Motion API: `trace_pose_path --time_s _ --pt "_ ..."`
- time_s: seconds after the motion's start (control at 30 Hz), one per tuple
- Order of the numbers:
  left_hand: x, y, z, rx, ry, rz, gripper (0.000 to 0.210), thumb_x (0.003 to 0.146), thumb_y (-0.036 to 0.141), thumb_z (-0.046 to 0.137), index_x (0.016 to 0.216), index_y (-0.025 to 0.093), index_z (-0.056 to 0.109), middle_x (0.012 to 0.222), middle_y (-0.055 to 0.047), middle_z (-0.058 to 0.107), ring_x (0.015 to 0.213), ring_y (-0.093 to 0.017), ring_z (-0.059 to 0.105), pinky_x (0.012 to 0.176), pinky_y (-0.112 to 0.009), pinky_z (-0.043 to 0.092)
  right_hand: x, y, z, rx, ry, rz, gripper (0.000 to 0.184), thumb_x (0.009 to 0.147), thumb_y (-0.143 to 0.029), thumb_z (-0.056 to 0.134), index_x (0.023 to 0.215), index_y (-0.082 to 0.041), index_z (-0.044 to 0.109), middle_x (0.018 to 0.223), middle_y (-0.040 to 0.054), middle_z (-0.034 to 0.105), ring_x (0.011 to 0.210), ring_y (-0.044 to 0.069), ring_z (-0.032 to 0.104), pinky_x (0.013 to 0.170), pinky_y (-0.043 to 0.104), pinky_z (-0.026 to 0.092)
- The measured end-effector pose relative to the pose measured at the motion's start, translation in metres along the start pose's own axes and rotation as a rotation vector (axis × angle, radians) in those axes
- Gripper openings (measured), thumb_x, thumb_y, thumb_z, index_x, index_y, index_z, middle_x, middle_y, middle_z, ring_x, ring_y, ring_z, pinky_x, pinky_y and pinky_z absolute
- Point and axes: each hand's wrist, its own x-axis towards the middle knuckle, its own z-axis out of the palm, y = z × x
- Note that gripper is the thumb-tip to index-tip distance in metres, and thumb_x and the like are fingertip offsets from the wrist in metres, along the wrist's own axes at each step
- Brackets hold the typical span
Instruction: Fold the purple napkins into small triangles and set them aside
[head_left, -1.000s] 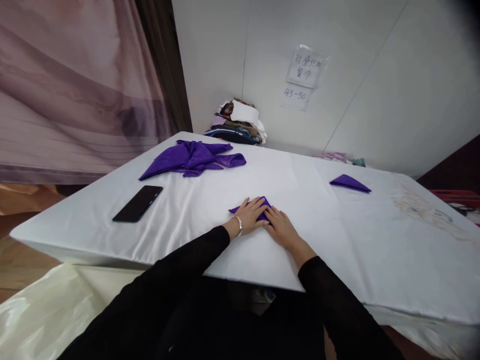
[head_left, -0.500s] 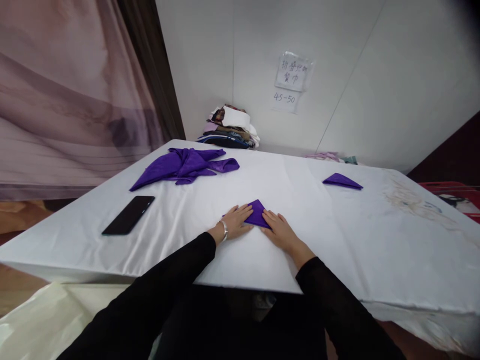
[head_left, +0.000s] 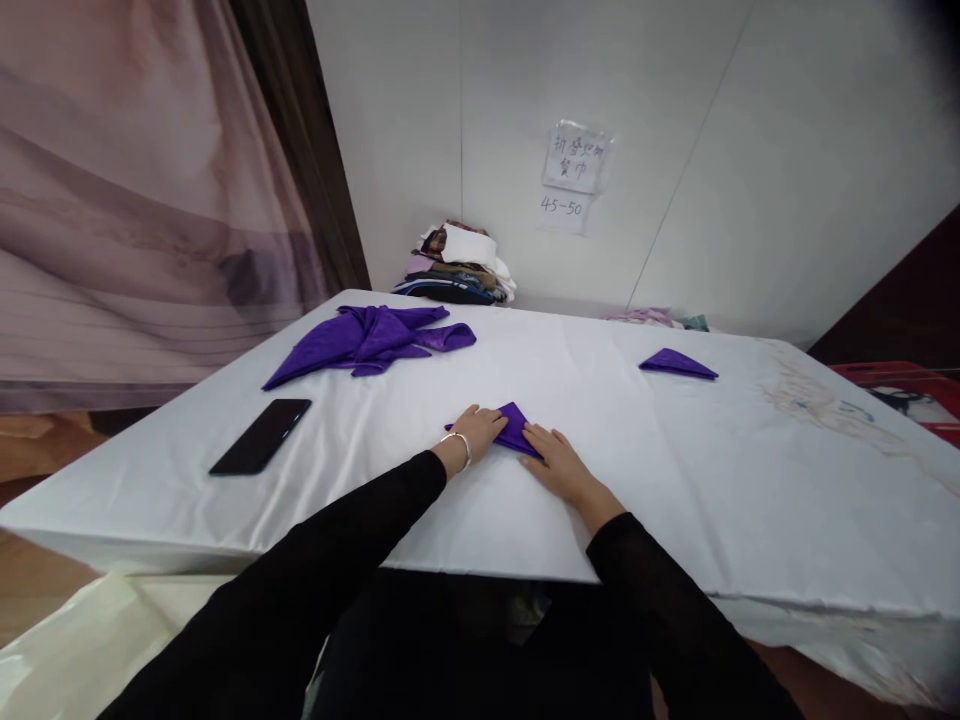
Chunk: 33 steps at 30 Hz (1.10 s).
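A purple cloth napkin, folded into a small triangle, lies in front of me near the front edge of the table. My left hand, with a silver bracelet at the wrist, rests over its left part, fingers stretched toward the middle and covering much of that side. On the right corner my right hand lies flat, its fingers apart. Between the hands the napkin's peak shows, pointing away from me. Another folded purple napkin lies farther off to the right. A loose heap of purple napkins spreads at the back left.
A black phone lies on the left of the white-covered table. Stacked clothes stand against the wall behind it, under a handwritten sign. A pink curtain hangs at left; a red crate stands at right.
My left hand has shifted slightly right and up along the folded napkin, uncovering its left tip. My right hand stays almost in place. The whole view has tilted a little.
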Motion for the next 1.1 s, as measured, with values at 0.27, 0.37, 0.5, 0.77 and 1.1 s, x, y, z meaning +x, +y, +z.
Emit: trace_pose_path --time_s 0.27,0.37,0.5,0.77,1.1 --pt "0.001 0.002 -0.029 -0.146 -0.036 -0.151 0.037 0.075 0.012 0.047 0.107 0.02 0.062 0.105 -0.008 0.066 0.096 -0.025 0.06 0.084 -0.036 0.044 -0.006 -0.003 -0.003 0.126 0.106 -0.041 0.051 0.082 -0.032 0.05 0.132 -0.023 0.044 0.135 0.0064 0.048 0.127 0.023 0.04 0.109 0.048 0.02" --pt "0.005 -0.004 -0.048 -0.211 -0.115 -0.189 0.031 0.071 0.016 0.049 0.096 0.02 0.067 0.092 -0.005 0.069 0.085 -0.022 0.061 0.076 -0.032 0.046 -0.011 -0.007 -0.004 0.351 0.215 -0.033 0.045 0.08 -0.027 0.05 0.125 -0.025 0.052 0.123 0.0038 0.059 0.114 0.022 0.052 0.102 0.044 0.035" --pt "0.01 -0.014 -0.073 -0.334 -0.287 -0.189 0.024 0.059 0.014 0.052 0.075 0.019 0.069 0.065 0.0 0.066 0.063 -0.018 0.06 0.061 -0.026 0.047 -0.017 -0.01 -0.006 0.785 0.374 0.109 0.04 0.074 -0.031 0.061 0.112 -0.022 0.061 0.11 0.0039 0.066 0.1 0.023 0.06 0.091 0.04 0.045" --pt "0.007 -0.017 -0.071 -1.047 -0.639 -0.317 0.023 0.05 0.016 0.056 0.07 0.017 0.068 0.058 0.0 0.066 0.056 -0.019 0.061 0.058 -0.031 0.05 -0.018 -0.009 -0.013 1.267 0.455 0.187 0.027 0.065 -0.036 0.072 0.086 -0.019 0.066 0.08 0.0016 0.069 0.076 0.019 0.063 0.078 0.04 0.051" --pt "0.024 0.024 -0.045 -1.023 -0.348 -0.107 0.032 0.068 0.046 0.062 0.086 0.019 0.067 0.08 0.0 0.068 0.072 -0.015 0.06 0.067 -0.024 0.046 -0.015 -0.008 -0.014 1.22 0.435 0.211 0.026 0.068 -0.039 0.069 0.084 -0.019 0.065 0.072 -0.0005 0.066 0.066 0.015 0.06 0.067 0.031 0.05"
